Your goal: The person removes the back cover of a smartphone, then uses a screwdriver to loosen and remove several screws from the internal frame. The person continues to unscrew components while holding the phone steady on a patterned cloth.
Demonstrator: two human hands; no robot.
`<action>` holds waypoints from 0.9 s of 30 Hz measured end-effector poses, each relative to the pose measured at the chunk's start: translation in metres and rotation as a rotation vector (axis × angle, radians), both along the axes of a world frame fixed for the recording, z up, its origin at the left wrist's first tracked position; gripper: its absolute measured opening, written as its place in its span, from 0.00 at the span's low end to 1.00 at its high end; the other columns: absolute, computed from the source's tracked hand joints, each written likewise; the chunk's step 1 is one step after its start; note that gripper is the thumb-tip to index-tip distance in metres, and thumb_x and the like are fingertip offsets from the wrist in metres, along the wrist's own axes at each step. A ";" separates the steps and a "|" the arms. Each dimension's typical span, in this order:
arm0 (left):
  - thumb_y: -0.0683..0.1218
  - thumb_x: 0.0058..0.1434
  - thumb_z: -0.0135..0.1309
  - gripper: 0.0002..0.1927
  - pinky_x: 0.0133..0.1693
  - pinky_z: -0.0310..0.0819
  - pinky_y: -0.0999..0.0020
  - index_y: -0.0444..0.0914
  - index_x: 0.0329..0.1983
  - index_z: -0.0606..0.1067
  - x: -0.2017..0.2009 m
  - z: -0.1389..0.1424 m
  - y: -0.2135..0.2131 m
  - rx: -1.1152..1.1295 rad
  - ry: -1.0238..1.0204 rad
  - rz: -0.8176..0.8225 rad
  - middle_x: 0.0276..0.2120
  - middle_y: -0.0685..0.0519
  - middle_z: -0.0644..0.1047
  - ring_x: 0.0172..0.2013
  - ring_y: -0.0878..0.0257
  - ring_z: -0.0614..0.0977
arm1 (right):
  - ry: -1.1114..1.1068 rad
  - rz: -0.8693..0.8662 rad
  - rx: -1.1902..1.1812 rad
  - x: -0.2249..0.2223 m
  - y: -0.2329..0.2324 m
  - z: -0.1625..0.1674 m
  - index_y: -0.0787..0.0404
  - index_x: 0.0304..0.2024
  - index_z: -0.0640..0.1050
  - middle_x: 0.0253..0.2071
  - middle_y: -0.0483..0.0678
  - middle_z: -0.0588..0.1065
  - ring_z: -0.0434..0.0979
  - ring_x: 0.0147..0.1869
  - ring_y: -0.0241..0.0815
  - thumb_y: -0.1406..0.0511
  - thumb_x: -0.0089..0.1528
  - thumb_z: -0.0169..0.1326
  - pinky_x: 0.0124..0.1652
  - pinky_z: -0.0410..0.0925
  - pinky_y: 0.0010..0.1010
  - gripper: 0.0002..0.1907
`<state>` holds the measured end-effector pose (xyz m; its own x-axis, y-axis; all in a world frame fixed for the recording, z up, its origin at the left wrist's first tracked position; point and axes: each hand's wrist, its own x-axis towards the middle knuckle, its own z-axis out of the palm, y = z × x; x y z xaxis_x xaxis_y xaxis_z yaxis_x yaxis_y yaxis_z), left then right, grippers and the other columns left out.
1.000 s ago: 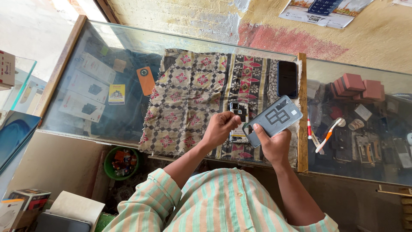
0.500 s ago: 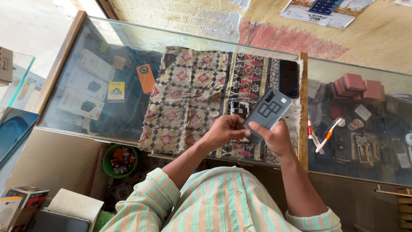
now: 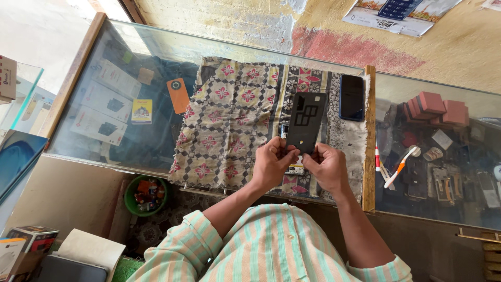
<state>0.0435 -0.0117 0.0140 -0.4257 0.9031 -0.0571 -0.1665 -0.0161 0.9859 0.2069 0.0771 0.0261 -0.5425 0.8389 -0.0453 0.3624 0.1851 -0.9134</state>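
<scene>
My left hand [image 3: 272,161] and my right hand [image 3: 327,166] both grip the near end of a dark flat phone panel [image 3: 305,121], held upright over a patterned cloth [image 3: 235,115] spread on the glass counter [image 3: 104,83]. A small phone part [image 3: 295,169] lies on the cloth under my hands, mostly hidden. A dark smartphone [image 3: 352,97] lies flat on the cloth's far right corner, beyond the panel.
An orange phone back [image 3: 179,95] and boxed items show under the glass at left. Red boxes [image 3: 436,107], small tools and a toothbrush [image 3: 401,166] lie at right past a wooden divider [image 3: 369,141]. A green bowl [image 3: 145,195] sits below the counter.
The panel was tilted at right in my right hand; it now stands straighter and more central, and my left hand has come onto its near end.
</scene>
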 end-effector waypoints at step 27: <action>0.38 0.60 0.64 0.14 0.28 0.77 0.77 0.32 0.29 0.68 0.003 0.010 -0.003 0.022 0.107 0.047 0.26 0.52 0.81 0.29 0.75 0.83 | 0.180 0.084 0.033 -0.001 -0.003 -0.012 0.66 0.39 0.80 0.27 0.45 0.77 0.73 0.28 0.28 0.69 0.64 0.58 0.26 0.68 0.22 0.05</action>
<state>0.0466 -0.0143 0.0245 -0.4699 0.8826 0.0104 -0.0587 -0.0430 0.9974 0.2057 0.0740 0.0140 -0.6076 0.7897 0.0856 0.1761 0.2390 -0.9549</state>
